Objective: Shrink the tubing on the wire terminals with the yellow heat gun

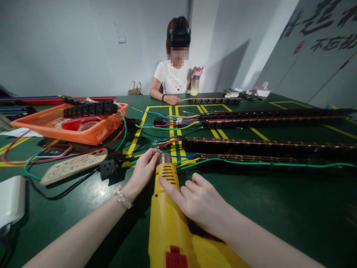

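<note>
A yellow heat gun [164, 208] points away from me at the near middle of the table, its metal nozzle [165, 158] facing the wires. My left hand [146, 163] is closed in a pinch just left of the nozzle. What its fingertips hold is too small to make out. My right hand [199, 195] lies against the gun's right side, one finger stretched across the barrel below the vents and the others curled; its thumb is hidden. Blue and yellow wires [188, 159] run behind the nozzle to a long black socket strip [251, 163].
More black strips [264, 143] with wire ends lie beyond. On the left are an orange basket [92, 137] holding socket parts, a beige power strip [74, 167], a black socket adapter [108, 168] and a white box [11, 201]. A person [174, 76] sits opposite, near a bottle [195, 85].
</note>
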Demonstrator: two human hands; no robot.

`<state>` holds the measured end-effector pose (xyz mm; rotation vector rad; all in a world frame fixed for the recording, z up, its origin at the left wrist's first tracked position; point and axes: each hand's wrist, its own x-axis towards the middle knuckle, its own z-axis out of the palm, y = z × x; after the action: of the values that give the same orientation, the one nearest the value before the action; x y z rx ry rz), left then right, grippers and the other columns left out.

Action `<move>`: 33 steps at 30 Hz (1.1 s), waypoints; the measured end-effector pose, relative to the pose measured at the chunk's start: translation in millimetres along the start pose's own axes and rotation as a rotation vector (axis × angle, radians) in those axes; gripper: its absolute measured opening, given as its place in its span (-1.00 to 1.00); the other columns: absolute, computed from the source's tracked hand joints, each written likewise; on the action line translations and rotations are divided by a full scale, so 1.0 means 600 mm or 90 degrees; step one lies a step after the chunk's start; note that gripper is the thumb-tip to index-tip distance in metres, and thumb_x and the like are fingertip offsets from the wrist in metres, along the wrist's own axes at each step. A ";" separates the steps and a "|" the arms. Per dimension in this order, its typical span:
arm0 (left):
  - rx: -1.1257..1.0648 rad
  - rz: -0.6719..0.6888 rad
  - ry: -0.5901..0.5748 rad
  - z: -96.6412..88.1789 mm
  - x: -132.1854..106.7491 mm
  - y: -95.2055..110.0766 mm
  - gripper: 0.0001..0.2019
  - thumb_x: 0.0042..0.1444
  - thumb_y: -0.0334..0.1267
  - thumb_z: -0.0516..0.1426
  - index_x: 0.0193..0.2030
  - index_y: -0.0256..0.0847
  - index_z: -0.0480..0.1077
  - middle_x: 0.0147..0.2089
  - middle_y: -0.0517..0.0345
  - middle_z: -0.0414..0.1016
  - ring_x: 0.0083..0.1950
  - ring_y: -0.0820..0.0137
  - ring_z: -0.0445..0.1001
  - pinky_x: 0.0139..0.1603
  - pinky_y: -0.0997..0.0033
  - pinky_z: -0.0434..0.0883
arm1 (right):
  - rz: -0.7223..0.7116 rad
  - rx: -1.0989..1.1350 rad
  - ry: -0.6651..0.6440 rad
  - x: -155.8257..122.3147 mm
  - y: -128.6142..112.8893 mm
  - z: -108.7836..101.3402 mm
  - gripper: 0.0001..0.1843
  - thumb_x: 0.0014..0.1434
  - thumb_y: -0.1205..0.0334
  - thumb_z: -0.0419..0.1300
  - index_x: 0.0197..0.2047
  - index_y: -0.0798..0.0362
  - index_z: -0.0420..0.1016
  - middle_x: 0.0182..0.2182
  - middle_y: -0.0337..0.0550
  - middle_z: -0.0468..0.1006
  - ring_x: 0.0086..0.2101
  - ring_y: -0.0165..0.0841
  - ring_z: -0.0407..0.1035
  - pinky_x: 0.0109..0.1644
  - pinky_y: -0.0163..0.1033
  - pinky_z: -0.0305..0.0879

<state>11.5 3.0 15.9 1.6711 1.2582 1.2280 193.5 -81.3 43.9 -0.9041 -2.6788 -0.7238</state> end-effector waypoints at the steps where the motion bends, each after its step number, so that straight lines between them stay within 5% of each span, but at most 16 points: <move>1: -0.001 -0.002 0.000 -0.001 0.000 0.002 -0.80 0.15 -0.17 0.04 -0.28 -0.25 0.38 -0.33 0.15 0.42 -0.30 0.39 0.36 -0.30 0.49 0.29 | 0.000 -0.002 0.009 0.004 -0.003 0.000 -0.41 0.18 0.53 -0.05 0.30 0.26 0.06 -0.59 -0.28 0.43 -0.54 -0.32 0.27 -0.32 -0.15 0.00; 14: 0.007 0.016 -0.008 -0.005 0.003 -0.010 -0.78 0.20 -0.19 -0.01 -0.23 -0.25 0.40 -0.25 0.11 0.47 -0.20 0.37 0.40 -0.17 0.47 0.32 | 0.004 0.055 -0.027 0.010 0.005 0.002 -0.33 0.11 0.50 -0.01 0.30 0.30 0.02 -0.54 -0.26 0.45 -0.51 -0.31 0.29 -0.31 -0.16 -0.02; 18: -0.002 -0.013 -0.006 -0.005 0.000 -0.004 -0.78 0.20 -0.18 0.00 -0.22 -0.24 0.40 -0.36 0.16 0.42 -0.32 0.42 0.37 -0.33 0.51 0.30 | 0.004 0.051 -0.024 0.002 0.006 0.003 -0.32 0.11 0.50 0.00 0.31 0.29 -0.01 -0.56 -0.28 0.45 -0.51 -0.31 0.27 -0.31 -0.16 -0.04; 22: -0.016 -0.033 -0.017 -0.003 -0.003 -0.002 -0.76 0.21 -0.17 -0.01 -0.18 -0.25 0.38 -0.55 0.26 0.24 -0.52 0.49 0.22 -0.52 0.56 0.18 | 0.012 0.058 -0.041 -0.023 0.019 0.001 -0.24 0.05 0.50 0.03 0.33 0.30 -0.08 -0.54 -0.26 0.46 -0.50 -0.30 0.26 -0.30 -0.16 -0.04; 33: -0.010 -0.025 -0.024 -0.004 -0.006 0.003 -0.74 0.21 -0.14 -0.01 -0.19 -0.26 0.39 -0.57 0.26 0.27 -0.51 0.49 0.24 -0.50 0.56 0.19 | 0.117 0.062 -0.034 -0.113 0.067 -0.027 -0.27 0.05 0.63 -0.09 0.31 0.23 -0.03 -0.54 -0.26 0.41 -0.55 -0.35 0.21 -0.35 -0.19 -0.03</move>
<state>9.4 -0.8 17.6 1.6437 1.2495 1.1758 272.8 -96.4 49.1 -1.1384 -2.6055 -0.5322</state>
